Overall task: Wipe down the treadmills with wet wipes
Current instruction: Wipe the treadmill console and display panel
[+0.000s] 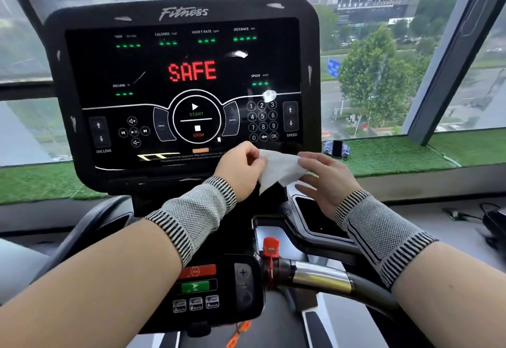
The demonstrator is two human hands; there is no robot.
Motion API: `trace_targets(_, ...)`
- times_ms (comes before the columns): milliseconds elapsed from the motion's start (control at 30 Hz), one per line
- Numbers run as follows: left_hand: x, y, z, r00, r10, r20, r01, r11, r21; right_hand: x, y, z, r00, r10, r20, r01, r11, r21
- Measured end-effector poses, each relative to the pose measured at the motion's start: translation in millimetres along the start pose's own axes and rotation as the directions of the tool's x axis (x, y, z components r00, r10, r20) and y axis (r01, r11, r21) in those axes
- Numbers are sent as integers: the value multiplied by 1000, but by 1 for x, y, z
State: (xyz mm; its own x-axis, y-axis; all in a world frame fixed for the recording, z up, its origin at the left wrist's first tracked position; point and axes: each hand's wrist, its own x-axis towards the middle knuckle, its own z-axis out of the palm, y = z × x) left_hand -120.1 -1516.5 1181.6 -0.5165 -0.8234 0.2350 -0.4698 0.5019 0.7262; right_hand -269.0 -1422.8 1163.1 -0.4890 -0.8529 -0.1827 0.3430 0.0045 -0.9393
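A white wet wipe (280,171) hangs spread between both my hands, just below the lower right edge of the treadmill console (186,87). My left hand (241,171) pinches its left edge with curled fingers. My right hand (327,180) holds the right edge, fingers fairly straight along the wipe. The console's black screen shows "SAFE" in red, with START, STOP and a number pad. The wipe hangs in front of the console's lower edge; I cannot tell whether it touches it.
A handlebar with a chrome section (320,279) and a red safety clip (271,254) lie below my hands. A lower control panel (202,290) sits at bottom centre. A phone (336,149) lies on the green turf sill (397,153) by the window.
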Motion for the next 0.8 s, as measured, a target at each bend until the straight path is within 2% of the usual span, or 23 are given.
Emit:
trace_targets(100,0,5,0,1000,-3,12,4,995,-104,-2,3,4,997,64,45,-62,997,-43)
trace_targets(167,-1,6,1,999,-41,13,43,988,-150,-4,5,8,998,53,38,-51,997,-53)
trace_targets(267,-2,2,2,995,-85,-58,76,987,-144,-6,6,7,998,38,44,-39,999,37)
trace_targets(333,-1,0,1,992,-84,-99,66,983,-172,-7,4,4,996,32,80,-35,999,36)
trace_targets(367,-1,0,0,996,-68,-64,53,975,-215,-8,3,3,994,32,105,-34,999,12)
trace_targets(433,-1,4,0,996,-8,94,34,959,-281,-10,-1,2,985,34,169,-27,999,-45)
trace_targets(533,-4,12,1,945,72,318,11,967,-253,-11,-5,-1,961,65,267,-34,992,-119)
trace_targets(600,-5,17,2,922,69,381,48,956,-290,-11,-7,-1,954,67,291,-30,991,-129)
trace_targets(700,-2,16,5,952,26,306,56,965,-255,-8,-8,-5,982,25,190,-5,994,-108)
trace_targets(800,4,10,8,976,-37,214,103,946,-307,-4,-5,-9,997,13,78,-4,993,-119)
